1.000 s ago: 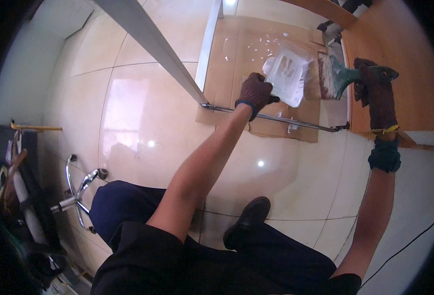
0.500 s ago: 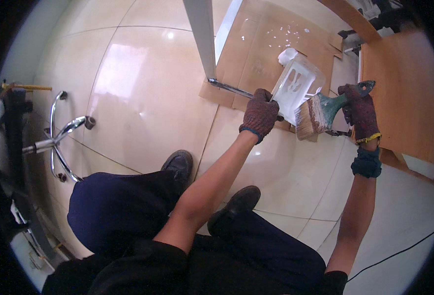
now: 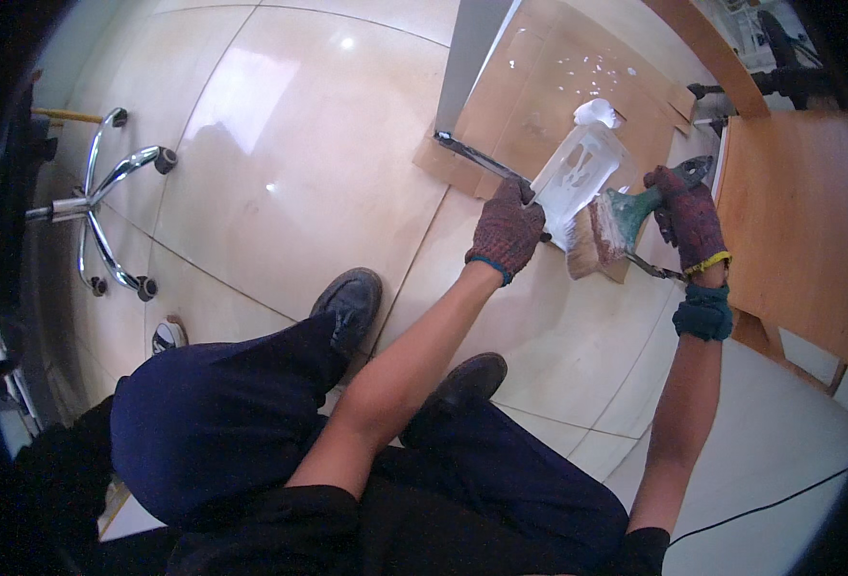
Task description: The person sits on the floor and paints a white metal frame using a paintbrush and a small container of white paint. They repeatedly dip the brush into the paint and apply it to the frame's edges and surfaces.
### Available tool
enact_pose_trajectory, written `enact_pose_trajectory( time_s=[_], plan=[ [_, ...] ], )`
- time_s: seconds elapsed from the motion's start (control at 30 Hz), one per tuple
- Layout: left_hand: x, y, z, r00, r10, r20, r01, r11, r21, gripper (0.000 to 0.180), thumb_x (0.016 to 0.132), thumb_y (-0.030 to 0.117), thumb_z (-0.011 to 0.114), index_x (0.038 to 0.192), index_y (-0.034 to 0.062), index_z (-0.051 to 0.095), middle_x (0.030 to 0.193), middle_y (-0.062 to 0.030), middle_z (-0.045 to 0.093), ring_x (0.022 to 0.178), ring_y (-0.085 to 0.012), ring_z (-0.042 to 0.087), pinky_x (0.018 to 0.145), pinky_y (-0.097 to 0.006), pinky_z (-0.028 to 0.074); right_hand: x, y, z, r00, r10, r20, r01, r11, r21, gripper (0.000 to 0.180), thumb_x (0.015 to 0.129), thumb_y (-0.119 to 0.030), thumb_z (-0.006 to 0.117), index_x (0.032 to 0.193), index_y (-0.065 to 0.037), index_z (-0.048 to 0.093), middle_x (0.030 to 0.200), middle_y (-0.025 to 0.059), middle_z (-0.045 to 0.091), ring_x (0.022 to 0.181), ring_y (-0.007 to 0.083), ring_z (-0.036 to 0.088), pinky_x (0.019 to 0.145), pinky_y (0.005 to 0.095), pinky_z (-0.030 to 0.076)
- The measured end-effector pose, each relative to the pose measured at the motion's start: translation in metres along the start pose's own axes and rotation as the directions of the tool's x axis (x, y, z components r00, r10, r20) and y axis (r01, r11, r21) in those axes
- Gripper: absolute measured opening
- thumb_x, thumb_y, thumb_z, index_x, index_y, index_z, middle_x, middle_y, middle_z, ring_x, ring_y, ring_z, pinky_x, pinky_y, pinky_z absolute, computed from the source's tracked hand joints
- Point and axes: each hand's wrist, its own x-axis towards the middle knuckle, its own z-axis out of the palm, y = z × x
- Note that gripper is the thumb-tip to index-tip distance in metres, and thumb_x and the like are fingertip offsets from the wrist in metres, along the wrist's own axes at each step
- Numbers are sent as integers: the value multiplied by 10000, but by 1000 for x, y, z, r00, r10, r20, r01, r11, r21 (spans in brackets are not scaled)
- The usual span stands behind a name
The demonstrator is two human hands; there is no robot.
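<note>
My left hand (image 3: pixel 508 228), in a dark reddish knit glove, is closed on the near left edge of a clear plastic container (image 3: pixel 578 173) with white paint in it. The container lies tilted over the cardboard. My right hand (image 3: pixel 690 216), in a similar glove with a yellow-edged cuff, is wrapped round the green handle of a wide paintbrush (image 3: pixel 635 209). The pale bristles point left and down, beside the container's near right corner. I cannot tell whether they touch it. A white rounded thing (image 3: pixel 597 113) shows at the container's far end.
Cardboard (image 3: pixel 501 120) with white paint spots covers part of the tiled floor (image 3: pixel 280 182). A grey upright panel (image 3: pixel 460 72) stands on its left side. Wooden furniture (image 3: pixel 799 211) is at the right, a chrome chair base (image 3: pixel 86 204) at the left. A canvas shoe (image 3: pixel 169 334) shows near my knee.
The view has shifted a little. The brush has moved slightly left, its bristles nearer the container's lower corner. A canvas shoe has come into view at the left. Both grips stay the same.
</note>
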Motion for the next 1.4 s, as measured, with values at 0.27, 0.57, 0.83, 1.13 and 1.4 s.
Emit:
enact_pose_trajectory(
  time_s=[0.27,0.57,0.83,1.13,1.4],
  plan=[
    [-11,8,-2,998,58,9,-59,995,77,215,788,120,567,912,-45,508,790,-206,633,683,-263,676,607,-363,540,1,2,-1,999,-35,28,37,998,-56,376,853,-446,569,872,-83,668,550,-16,508,399,69,420,370,218,314],
    [-19,16,-1,998,-58,11,59,998,-36,228,774,142,553,914,-34,516,784,-244,621,702,-297,667,662,-389,509,1,7,-2,999,-7,52,5,1000,23,396,837,-459,593,823,-71,671,564,11,525,426,110,460,387,259,338],
    [-26,8,2,1000,4,-31,-5,999,-40,208,781,128,552,910,-30,512,766,-220,623,693,-275,675,642,-385,514,5,14,-5,998,8,70,-6,1000,-26,401,817,-471,578,814,-82,675,540,0,506,412,107,452,388,259,340],
    [-30,3,0,998,17,-65,-21,998,-55,259,814,151,564,973,-47,512,821,-202,629,737,-254,668,613,-348,552,10,30,-11,992,-58,112,52,997,62,346,852,-417,567,849,-87,672,541,-11,498,398,92,420,374,240,307],
    [-24,-3,9,989,50,-141,-48,999,22,245,787,127,552,953,-51,526,840,-215,623,741,-276,669,678,-375,529,8,62,-31,972,-228,52,219,966,135,315,902,-353,525,907,-79,680,546,-44,471,414,51,382,385,212,274]
  ],
)
